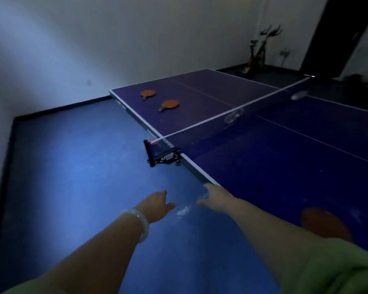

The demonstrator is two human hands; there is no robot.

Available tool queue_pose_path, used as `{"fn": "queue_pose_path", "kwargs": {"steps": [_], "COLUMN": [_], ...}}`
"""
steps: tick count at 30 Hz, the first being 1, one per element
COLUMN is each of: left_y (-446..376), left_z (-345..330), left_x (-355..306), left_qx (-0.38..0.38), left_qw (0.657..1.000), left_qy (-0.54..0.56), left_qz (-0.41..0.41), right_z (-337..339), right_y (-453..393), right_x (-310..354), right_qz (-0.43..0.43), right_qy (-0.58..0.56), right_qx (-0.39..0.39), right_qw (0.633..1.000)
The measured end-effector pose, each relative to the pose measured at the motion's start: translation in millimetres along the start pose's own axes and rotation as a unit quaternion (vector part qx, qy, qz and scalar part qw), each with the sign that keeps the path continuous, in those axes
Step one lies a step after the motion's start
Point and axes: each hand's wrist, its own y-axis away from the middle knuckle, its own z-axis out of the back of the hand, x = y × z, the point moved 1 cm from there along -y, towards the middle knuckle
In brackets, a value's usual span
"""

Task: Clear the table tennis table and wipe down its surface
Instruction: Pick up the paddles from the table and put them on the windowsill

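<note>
Paddles [169,104] lie handles toward the near-left edge; both hands [156,205] empty, fingers loosely spread.

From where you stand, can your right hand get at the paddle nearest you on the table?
Probably yes. The right hand is open and empty at the table edge, and the nearest paddle lies just beside that forearm, with nothing between them. The hand would only need to draw back.

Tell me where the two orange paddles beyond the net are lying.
In the head view, both orange paddles lie on the far half of the table, beyond the net, near its far left corner, side by side but apart.
</note>
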Motion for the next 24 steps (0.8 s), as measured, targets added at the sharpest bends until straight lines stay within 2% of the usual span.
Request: {"fn": "queue_pose_path", "kwargs": {"steps": [8, 13, 17, 20, 24], "left_y": [-65, -69, -60, -49, -30], "left_z": [-25, -53, -77, -94, -112], "left_x": [-87, -137, -168, -188, -217], "left_qx": [0.087, 0.111, 0.132, 0.145, 0.144], "left_qw": [0.982, 0.957, 0.939, 0.931, 0.922], "left_qy": [-0.036, -0.087, -0.099, -0.092, -0.100], "left_qz": [-0.166, -0.252, -0.302, -0.321, -0.344], "right_z": [29, 17, 2, -7, -14], "right_y": [50, 102, 141, 166, 194], "right_x": [-90, -130, -151, -165, -186], "right_qz": [-0.170, -0.271, -0.348, -0.376, -0.367], "right_qy": [-0.065, -0.074, -0.066, -0.086, -0.120], "right_qx": [-0.101, -0.155, -0.161, -0.177, -0.213], "right_qw": [0.978, 0.947, 0.921, 0.906, 0.897]}}
